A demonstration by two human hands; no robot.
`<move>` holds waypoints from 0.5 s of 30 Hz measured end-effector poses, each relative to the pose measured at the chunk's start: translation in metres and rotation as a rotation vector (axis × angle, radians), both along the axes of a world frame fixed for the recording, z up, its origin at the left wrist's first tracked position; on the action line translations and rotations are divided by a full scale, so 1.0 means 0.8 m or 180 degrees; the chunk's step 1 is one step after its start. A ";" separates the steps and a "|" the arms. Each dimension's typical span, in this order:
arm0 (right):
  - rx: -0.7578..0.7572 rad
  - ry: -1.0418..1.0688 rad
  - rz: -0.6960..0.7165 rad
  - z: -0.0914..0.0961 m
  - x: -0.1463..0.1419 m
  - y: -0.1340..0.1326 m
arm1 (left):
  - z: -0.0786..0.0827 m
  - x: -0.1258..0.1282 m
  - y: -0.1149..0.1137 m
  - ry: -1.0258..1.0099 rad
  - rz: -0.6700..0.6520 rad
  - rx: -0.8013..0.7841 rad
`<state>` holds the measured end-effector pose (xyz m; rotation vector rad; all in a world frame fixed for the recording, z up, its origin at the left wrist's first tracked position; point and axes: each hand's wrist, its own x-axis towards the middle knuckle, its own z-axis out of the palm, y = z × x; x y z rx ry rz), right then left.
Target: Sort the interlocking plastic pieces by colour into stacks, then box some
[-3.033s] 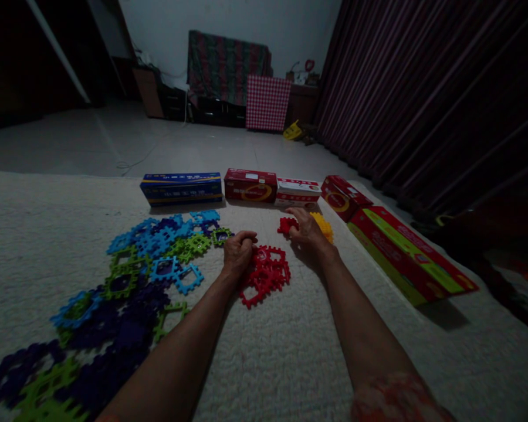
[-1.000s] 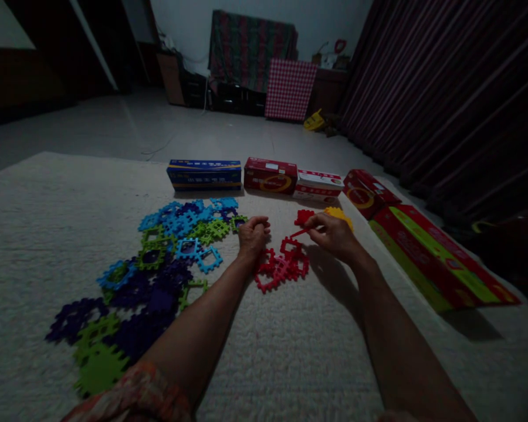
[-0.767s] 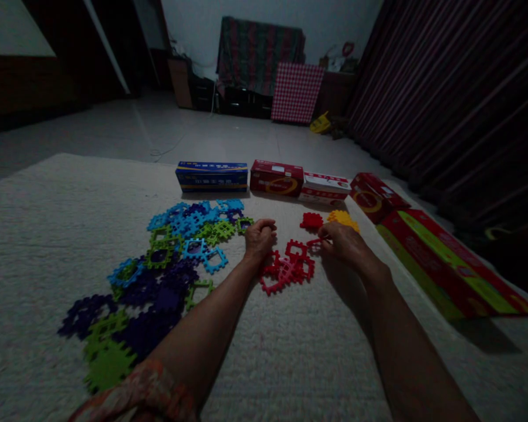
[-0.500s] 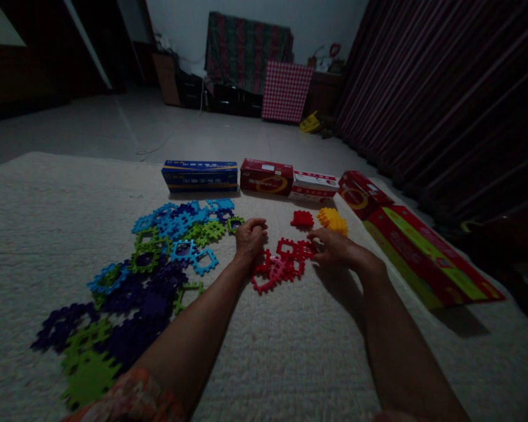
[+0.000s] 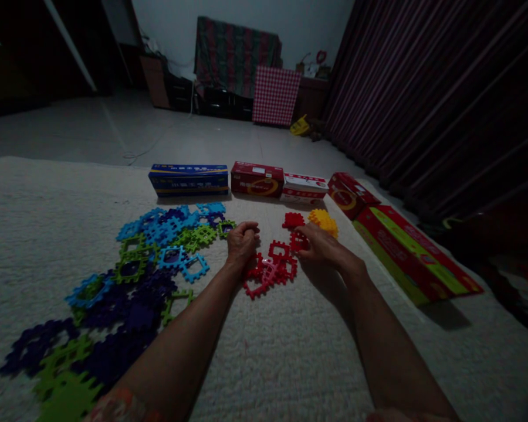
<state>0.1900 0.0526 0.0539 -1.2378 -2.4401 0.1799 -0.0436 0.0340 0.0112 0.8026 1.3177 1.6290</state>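
Note:
My right hand [image 5: 321, 243] grips a red toothed plastic building piece [image 5: 298, 242] between thumb and fingers, just off the right side of a loose group of red pieces [image 5: 279, 251]. A pink piece [image 5: 270, 271] lies among that group. Beyond the right hand sit a small red stack [image 5: 294, 220] and a yellow stack [image 5: 324, 221] of the same kind of pieces. My left hand [image 5: 243, 240] rests with curled fingers at the group's left edge; whatever is inside them, if anything, is hidden. A green piece [image 5: 225, 228] lies close to its left.
On the left spread light blue pieces [image 5: 162, 227], dark purple pieces [image 5: 143, 310] and green pieces [image 5: 68, 395]. Along the pale mat's far side stand a blue box [image 5: 189, 180], a dark red box [image 5: 257, 179] and a white-red box [image 5: 305, 187]. At right are another red box [image 5: 352, 193] and a long red-green box [image 5: 413, 255].
My right fingers have closed on a red piece and drawn it slightly apart from the red group. The left hand stays by the group. The view has shifted a little to the right.

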 end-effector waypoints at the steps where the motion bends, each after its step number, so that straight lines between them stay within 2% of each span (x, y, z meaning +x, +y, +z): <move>1: 0.0045 -0.0059 0.0033 0.005 -0.002 0.004 | 0.000 0.000 0.000 0.0008 0.0003 -0.0006; 4: 0.0354 -0.0126 -0.0142 0.010 -0.009 0.014 | 0.001 0.000 0.000 0.0017 0.0004 -0.0030; 7: 0.0658 -0.0100 -0.0444 0.002 -0.016 0.019 | 0.001 0.000 0.000 0.0030 0.0010 -0.0023; 15: 0.0796 -0.0184 -0.0508 -0.020 -0.015 0.021 | -0.005 -0.002 0.002 0.0247 0.0015 0.0050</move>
